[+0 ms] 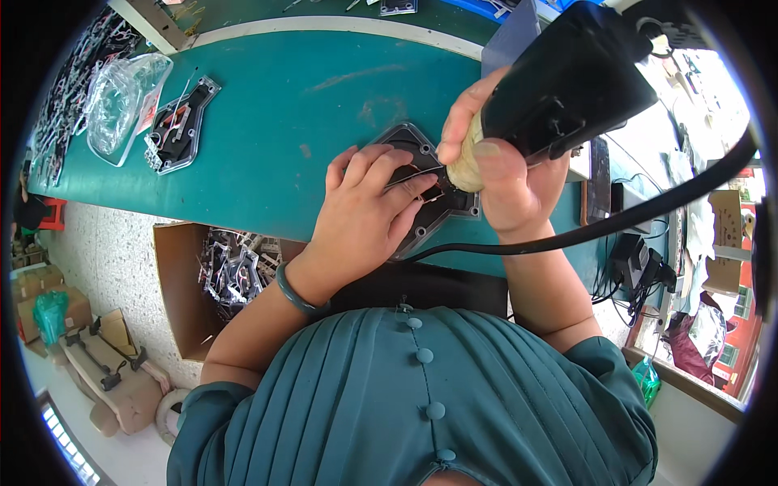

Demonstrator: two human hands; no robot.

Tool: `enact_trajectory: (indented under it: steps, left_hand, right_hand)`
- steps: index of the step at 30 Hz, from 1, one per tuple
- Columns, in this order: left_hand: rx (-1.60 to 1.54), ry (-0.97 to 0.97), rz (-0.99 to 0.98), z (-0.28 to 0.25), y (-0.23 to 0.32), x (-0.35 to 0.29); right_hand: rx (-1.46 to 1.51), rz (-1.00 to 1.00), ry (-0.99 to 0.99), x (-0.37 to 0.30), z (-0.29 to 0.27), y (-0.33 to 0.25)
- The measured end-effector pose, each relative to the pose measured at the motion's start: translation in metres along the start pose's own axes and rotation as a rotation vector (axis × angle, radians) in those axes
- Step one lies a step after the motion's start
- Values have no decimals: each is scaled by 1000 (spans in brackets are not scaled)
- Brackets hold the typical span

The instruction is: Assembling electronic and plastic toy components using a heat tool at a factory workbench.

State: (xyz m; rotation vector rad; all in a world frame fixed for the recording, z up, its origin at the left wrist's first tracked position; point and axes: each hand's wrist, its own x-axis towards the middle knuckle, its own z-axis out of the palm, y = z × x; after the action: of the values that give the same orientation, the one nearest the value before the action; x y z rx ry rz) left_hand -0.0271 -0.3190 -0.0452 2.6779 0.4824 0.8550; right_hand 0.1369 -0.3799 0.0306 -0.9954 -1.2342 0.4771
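In front of me lies a dark angular housing (405, 134) with a clear rim, screw holes and thin wires inside. My left hand (365, 198) rests over it, fingers bent and fingertips pressed together at the wires; what they pinch is too small to make out. Closed around the tan wrapped front (464, 166) of a bulky black hand tool (567, 81) is my right hand (519, 182). The tool tilts down to the left, its front end meeting the inner parts of the housing beside my left fingertips. The exact tip is hidden.
A similar housing (182, 125) lies on the green table (267, 89) beside a clear plastic bag (121, 97). Many small parts crowd the far left. Below the edge stands a cardboard box (180, 283) of parts. A thick black cable (616, 231) crosses my right forearm.
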Motion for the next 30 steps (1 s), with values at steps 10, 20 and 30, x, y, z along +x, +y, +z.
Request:
enact_trajectory:
  steps: [10, 20, 30]
  left_hand:
    - [-77, -59, 71, -3, -16, -6]
    - [-220, -130, 125, 4, -10, 10]
    - [-376, -112, 45, 1, -19, 9]
  right_hand:
    - [73, -72, 263, -7, -39, -12]
    - [3, -267, 560, 21, -113, -18]
    - [34, -158, 151, 28, -119, -13]
